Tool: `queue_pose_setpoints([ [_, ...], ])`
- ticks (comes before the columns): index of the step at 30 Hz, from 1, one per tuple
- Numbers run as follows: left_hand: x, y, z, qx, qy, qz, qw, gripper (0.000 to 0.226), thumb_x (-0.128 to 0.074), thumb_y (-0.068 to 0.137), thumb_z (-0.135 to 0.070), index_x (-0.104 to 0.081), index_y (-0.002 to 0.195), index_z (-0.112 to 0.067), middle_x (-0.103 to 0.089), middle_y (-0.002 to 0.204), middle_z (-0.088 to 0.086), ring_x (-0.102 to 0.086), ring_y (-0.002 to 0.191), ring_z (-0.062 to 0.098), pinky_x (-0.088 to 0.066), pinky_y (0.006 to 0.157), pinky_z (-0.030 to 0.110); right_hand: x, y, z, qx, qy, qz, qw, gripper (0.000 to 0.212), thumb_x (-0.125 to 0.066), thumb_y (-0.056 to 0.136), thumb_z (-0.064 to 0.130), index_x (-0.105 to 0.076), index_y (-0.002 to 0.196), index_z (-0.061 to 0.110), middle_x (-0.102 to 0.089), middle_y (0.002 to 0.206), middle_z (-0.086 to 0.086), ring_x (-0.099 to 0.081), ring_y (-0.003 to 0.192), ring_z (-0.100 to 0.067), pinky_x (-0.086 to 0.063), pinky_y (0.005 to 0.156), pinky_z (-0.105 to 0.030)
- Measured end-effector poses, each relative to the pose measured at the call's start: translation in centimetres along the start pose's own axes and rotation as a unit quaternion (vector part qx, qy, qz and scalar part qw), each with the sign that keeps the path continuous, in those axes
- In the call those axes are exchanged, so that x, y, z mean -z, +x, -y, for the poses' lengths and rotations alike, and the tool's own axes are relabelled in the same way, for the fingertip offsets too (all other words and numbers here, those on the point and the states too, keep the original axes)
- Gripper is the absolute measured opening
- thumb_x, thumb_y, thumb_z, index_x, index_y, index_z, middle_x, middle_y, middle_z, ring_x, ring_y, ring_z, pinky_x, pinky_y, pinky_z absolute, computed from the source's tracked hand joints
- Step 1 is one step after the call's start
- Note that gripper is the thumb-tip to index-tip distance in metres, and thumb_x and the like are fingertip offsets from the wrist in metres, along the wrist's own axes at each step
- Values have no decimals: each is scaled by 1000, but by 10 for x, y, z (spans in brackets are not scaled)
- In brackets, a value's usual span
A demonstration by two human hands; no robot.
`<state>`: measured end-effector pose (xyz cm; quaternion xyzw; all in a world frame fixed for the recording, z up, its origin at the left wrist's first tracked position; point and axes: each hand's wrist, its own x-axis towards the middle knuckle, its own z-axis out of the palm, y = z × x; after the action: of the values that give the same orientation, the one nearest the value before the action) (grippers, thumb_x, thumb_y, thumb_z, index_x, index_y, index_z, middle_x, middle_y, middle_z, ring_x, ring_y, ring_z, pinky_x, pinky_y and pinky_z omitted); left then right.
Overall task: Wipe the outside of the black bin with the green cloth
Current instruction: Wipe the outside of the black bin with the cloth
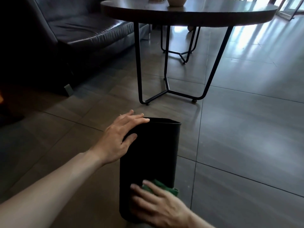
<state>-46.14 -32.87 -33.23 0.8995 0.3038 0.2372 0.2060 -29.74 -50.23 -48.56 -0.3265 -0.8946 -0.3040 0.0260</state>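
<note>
The black bin (153, 155) lies tipped on the tiled floor, its open rim pointing away from me toward the table. My left hand (117, 137) rests on its upper left side near the rim, fingers spread over the edge and thumb on the wall. Lower down, my right hand (158, 204) presses the green cloth (162, 186) flat against the bin's outside near its base. Most of the cloth is hidden under my fingers; only a crumpled green edge shows on the right.
A round dark table (189, 12) on thin black metal legs (167, 91) stands just beyond the bin, with a pale pot (176, 1) on top. A dark leather sofa (79, 32) fills the left. Grey floor tiles (246, 129) stretch out to the right.
</note>
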Motion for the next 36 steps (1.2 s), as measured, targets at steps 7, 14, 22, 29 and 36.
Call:
queue_pose_setpoints([
  [7,-2,2,-7,6,3,1,1000,68,-60,90,2,-50,142,-40,-45,152,-19,-25,150,8,-18,125,43,39,62,-105,-474,125,-181,853,38,-68,97,23,-67,134,15,-59,144,-18,-36,150,-40,-25,123,-61],
  [14,-3,1,-14,-14,-5,7,1000,61,-62,94,-6,-50,140,-44,-44,150,-25,-21,151,3,-16,125,42,4,3,15,-9,-47,40,998,30,-44,109,30,-50,138,26,-58,147,11,-45,146,-13,-13,127,-52],
  [22,-9,5,-19,-21,-11,5,1000,64,-60,91,1,-52,141,-39,-46,151,-18,-25,150,9,-19,124,48,40,44,-101,-414,121,-169,886,30,-70,99,22,-70,128,16,-61,142,-16,-37,150,-39,-28,122,-62],
  [29,-3,6,-16,-11,-7,10,1000,60,-63,93,-7,-51,140,-43,-46,149,-24,-24,149,2,-17,125,41,8,-7,-3,-70,17,-5,997,32,-39,111,25,-56,137,34,-54,145,-3,-34,151,-38,-13,127,-60],
  [36,0,4,-11,12,-5,-2,1000,59,-63,94,-8,-51,141,-40,-48,148,-21,-26,148,1,-20,124,40,35,0,-107,-303,66,-83,947,40,-71,96,28,-65,135,22,-62,140,-17,-46,141,-44,-35,118,-60],
])
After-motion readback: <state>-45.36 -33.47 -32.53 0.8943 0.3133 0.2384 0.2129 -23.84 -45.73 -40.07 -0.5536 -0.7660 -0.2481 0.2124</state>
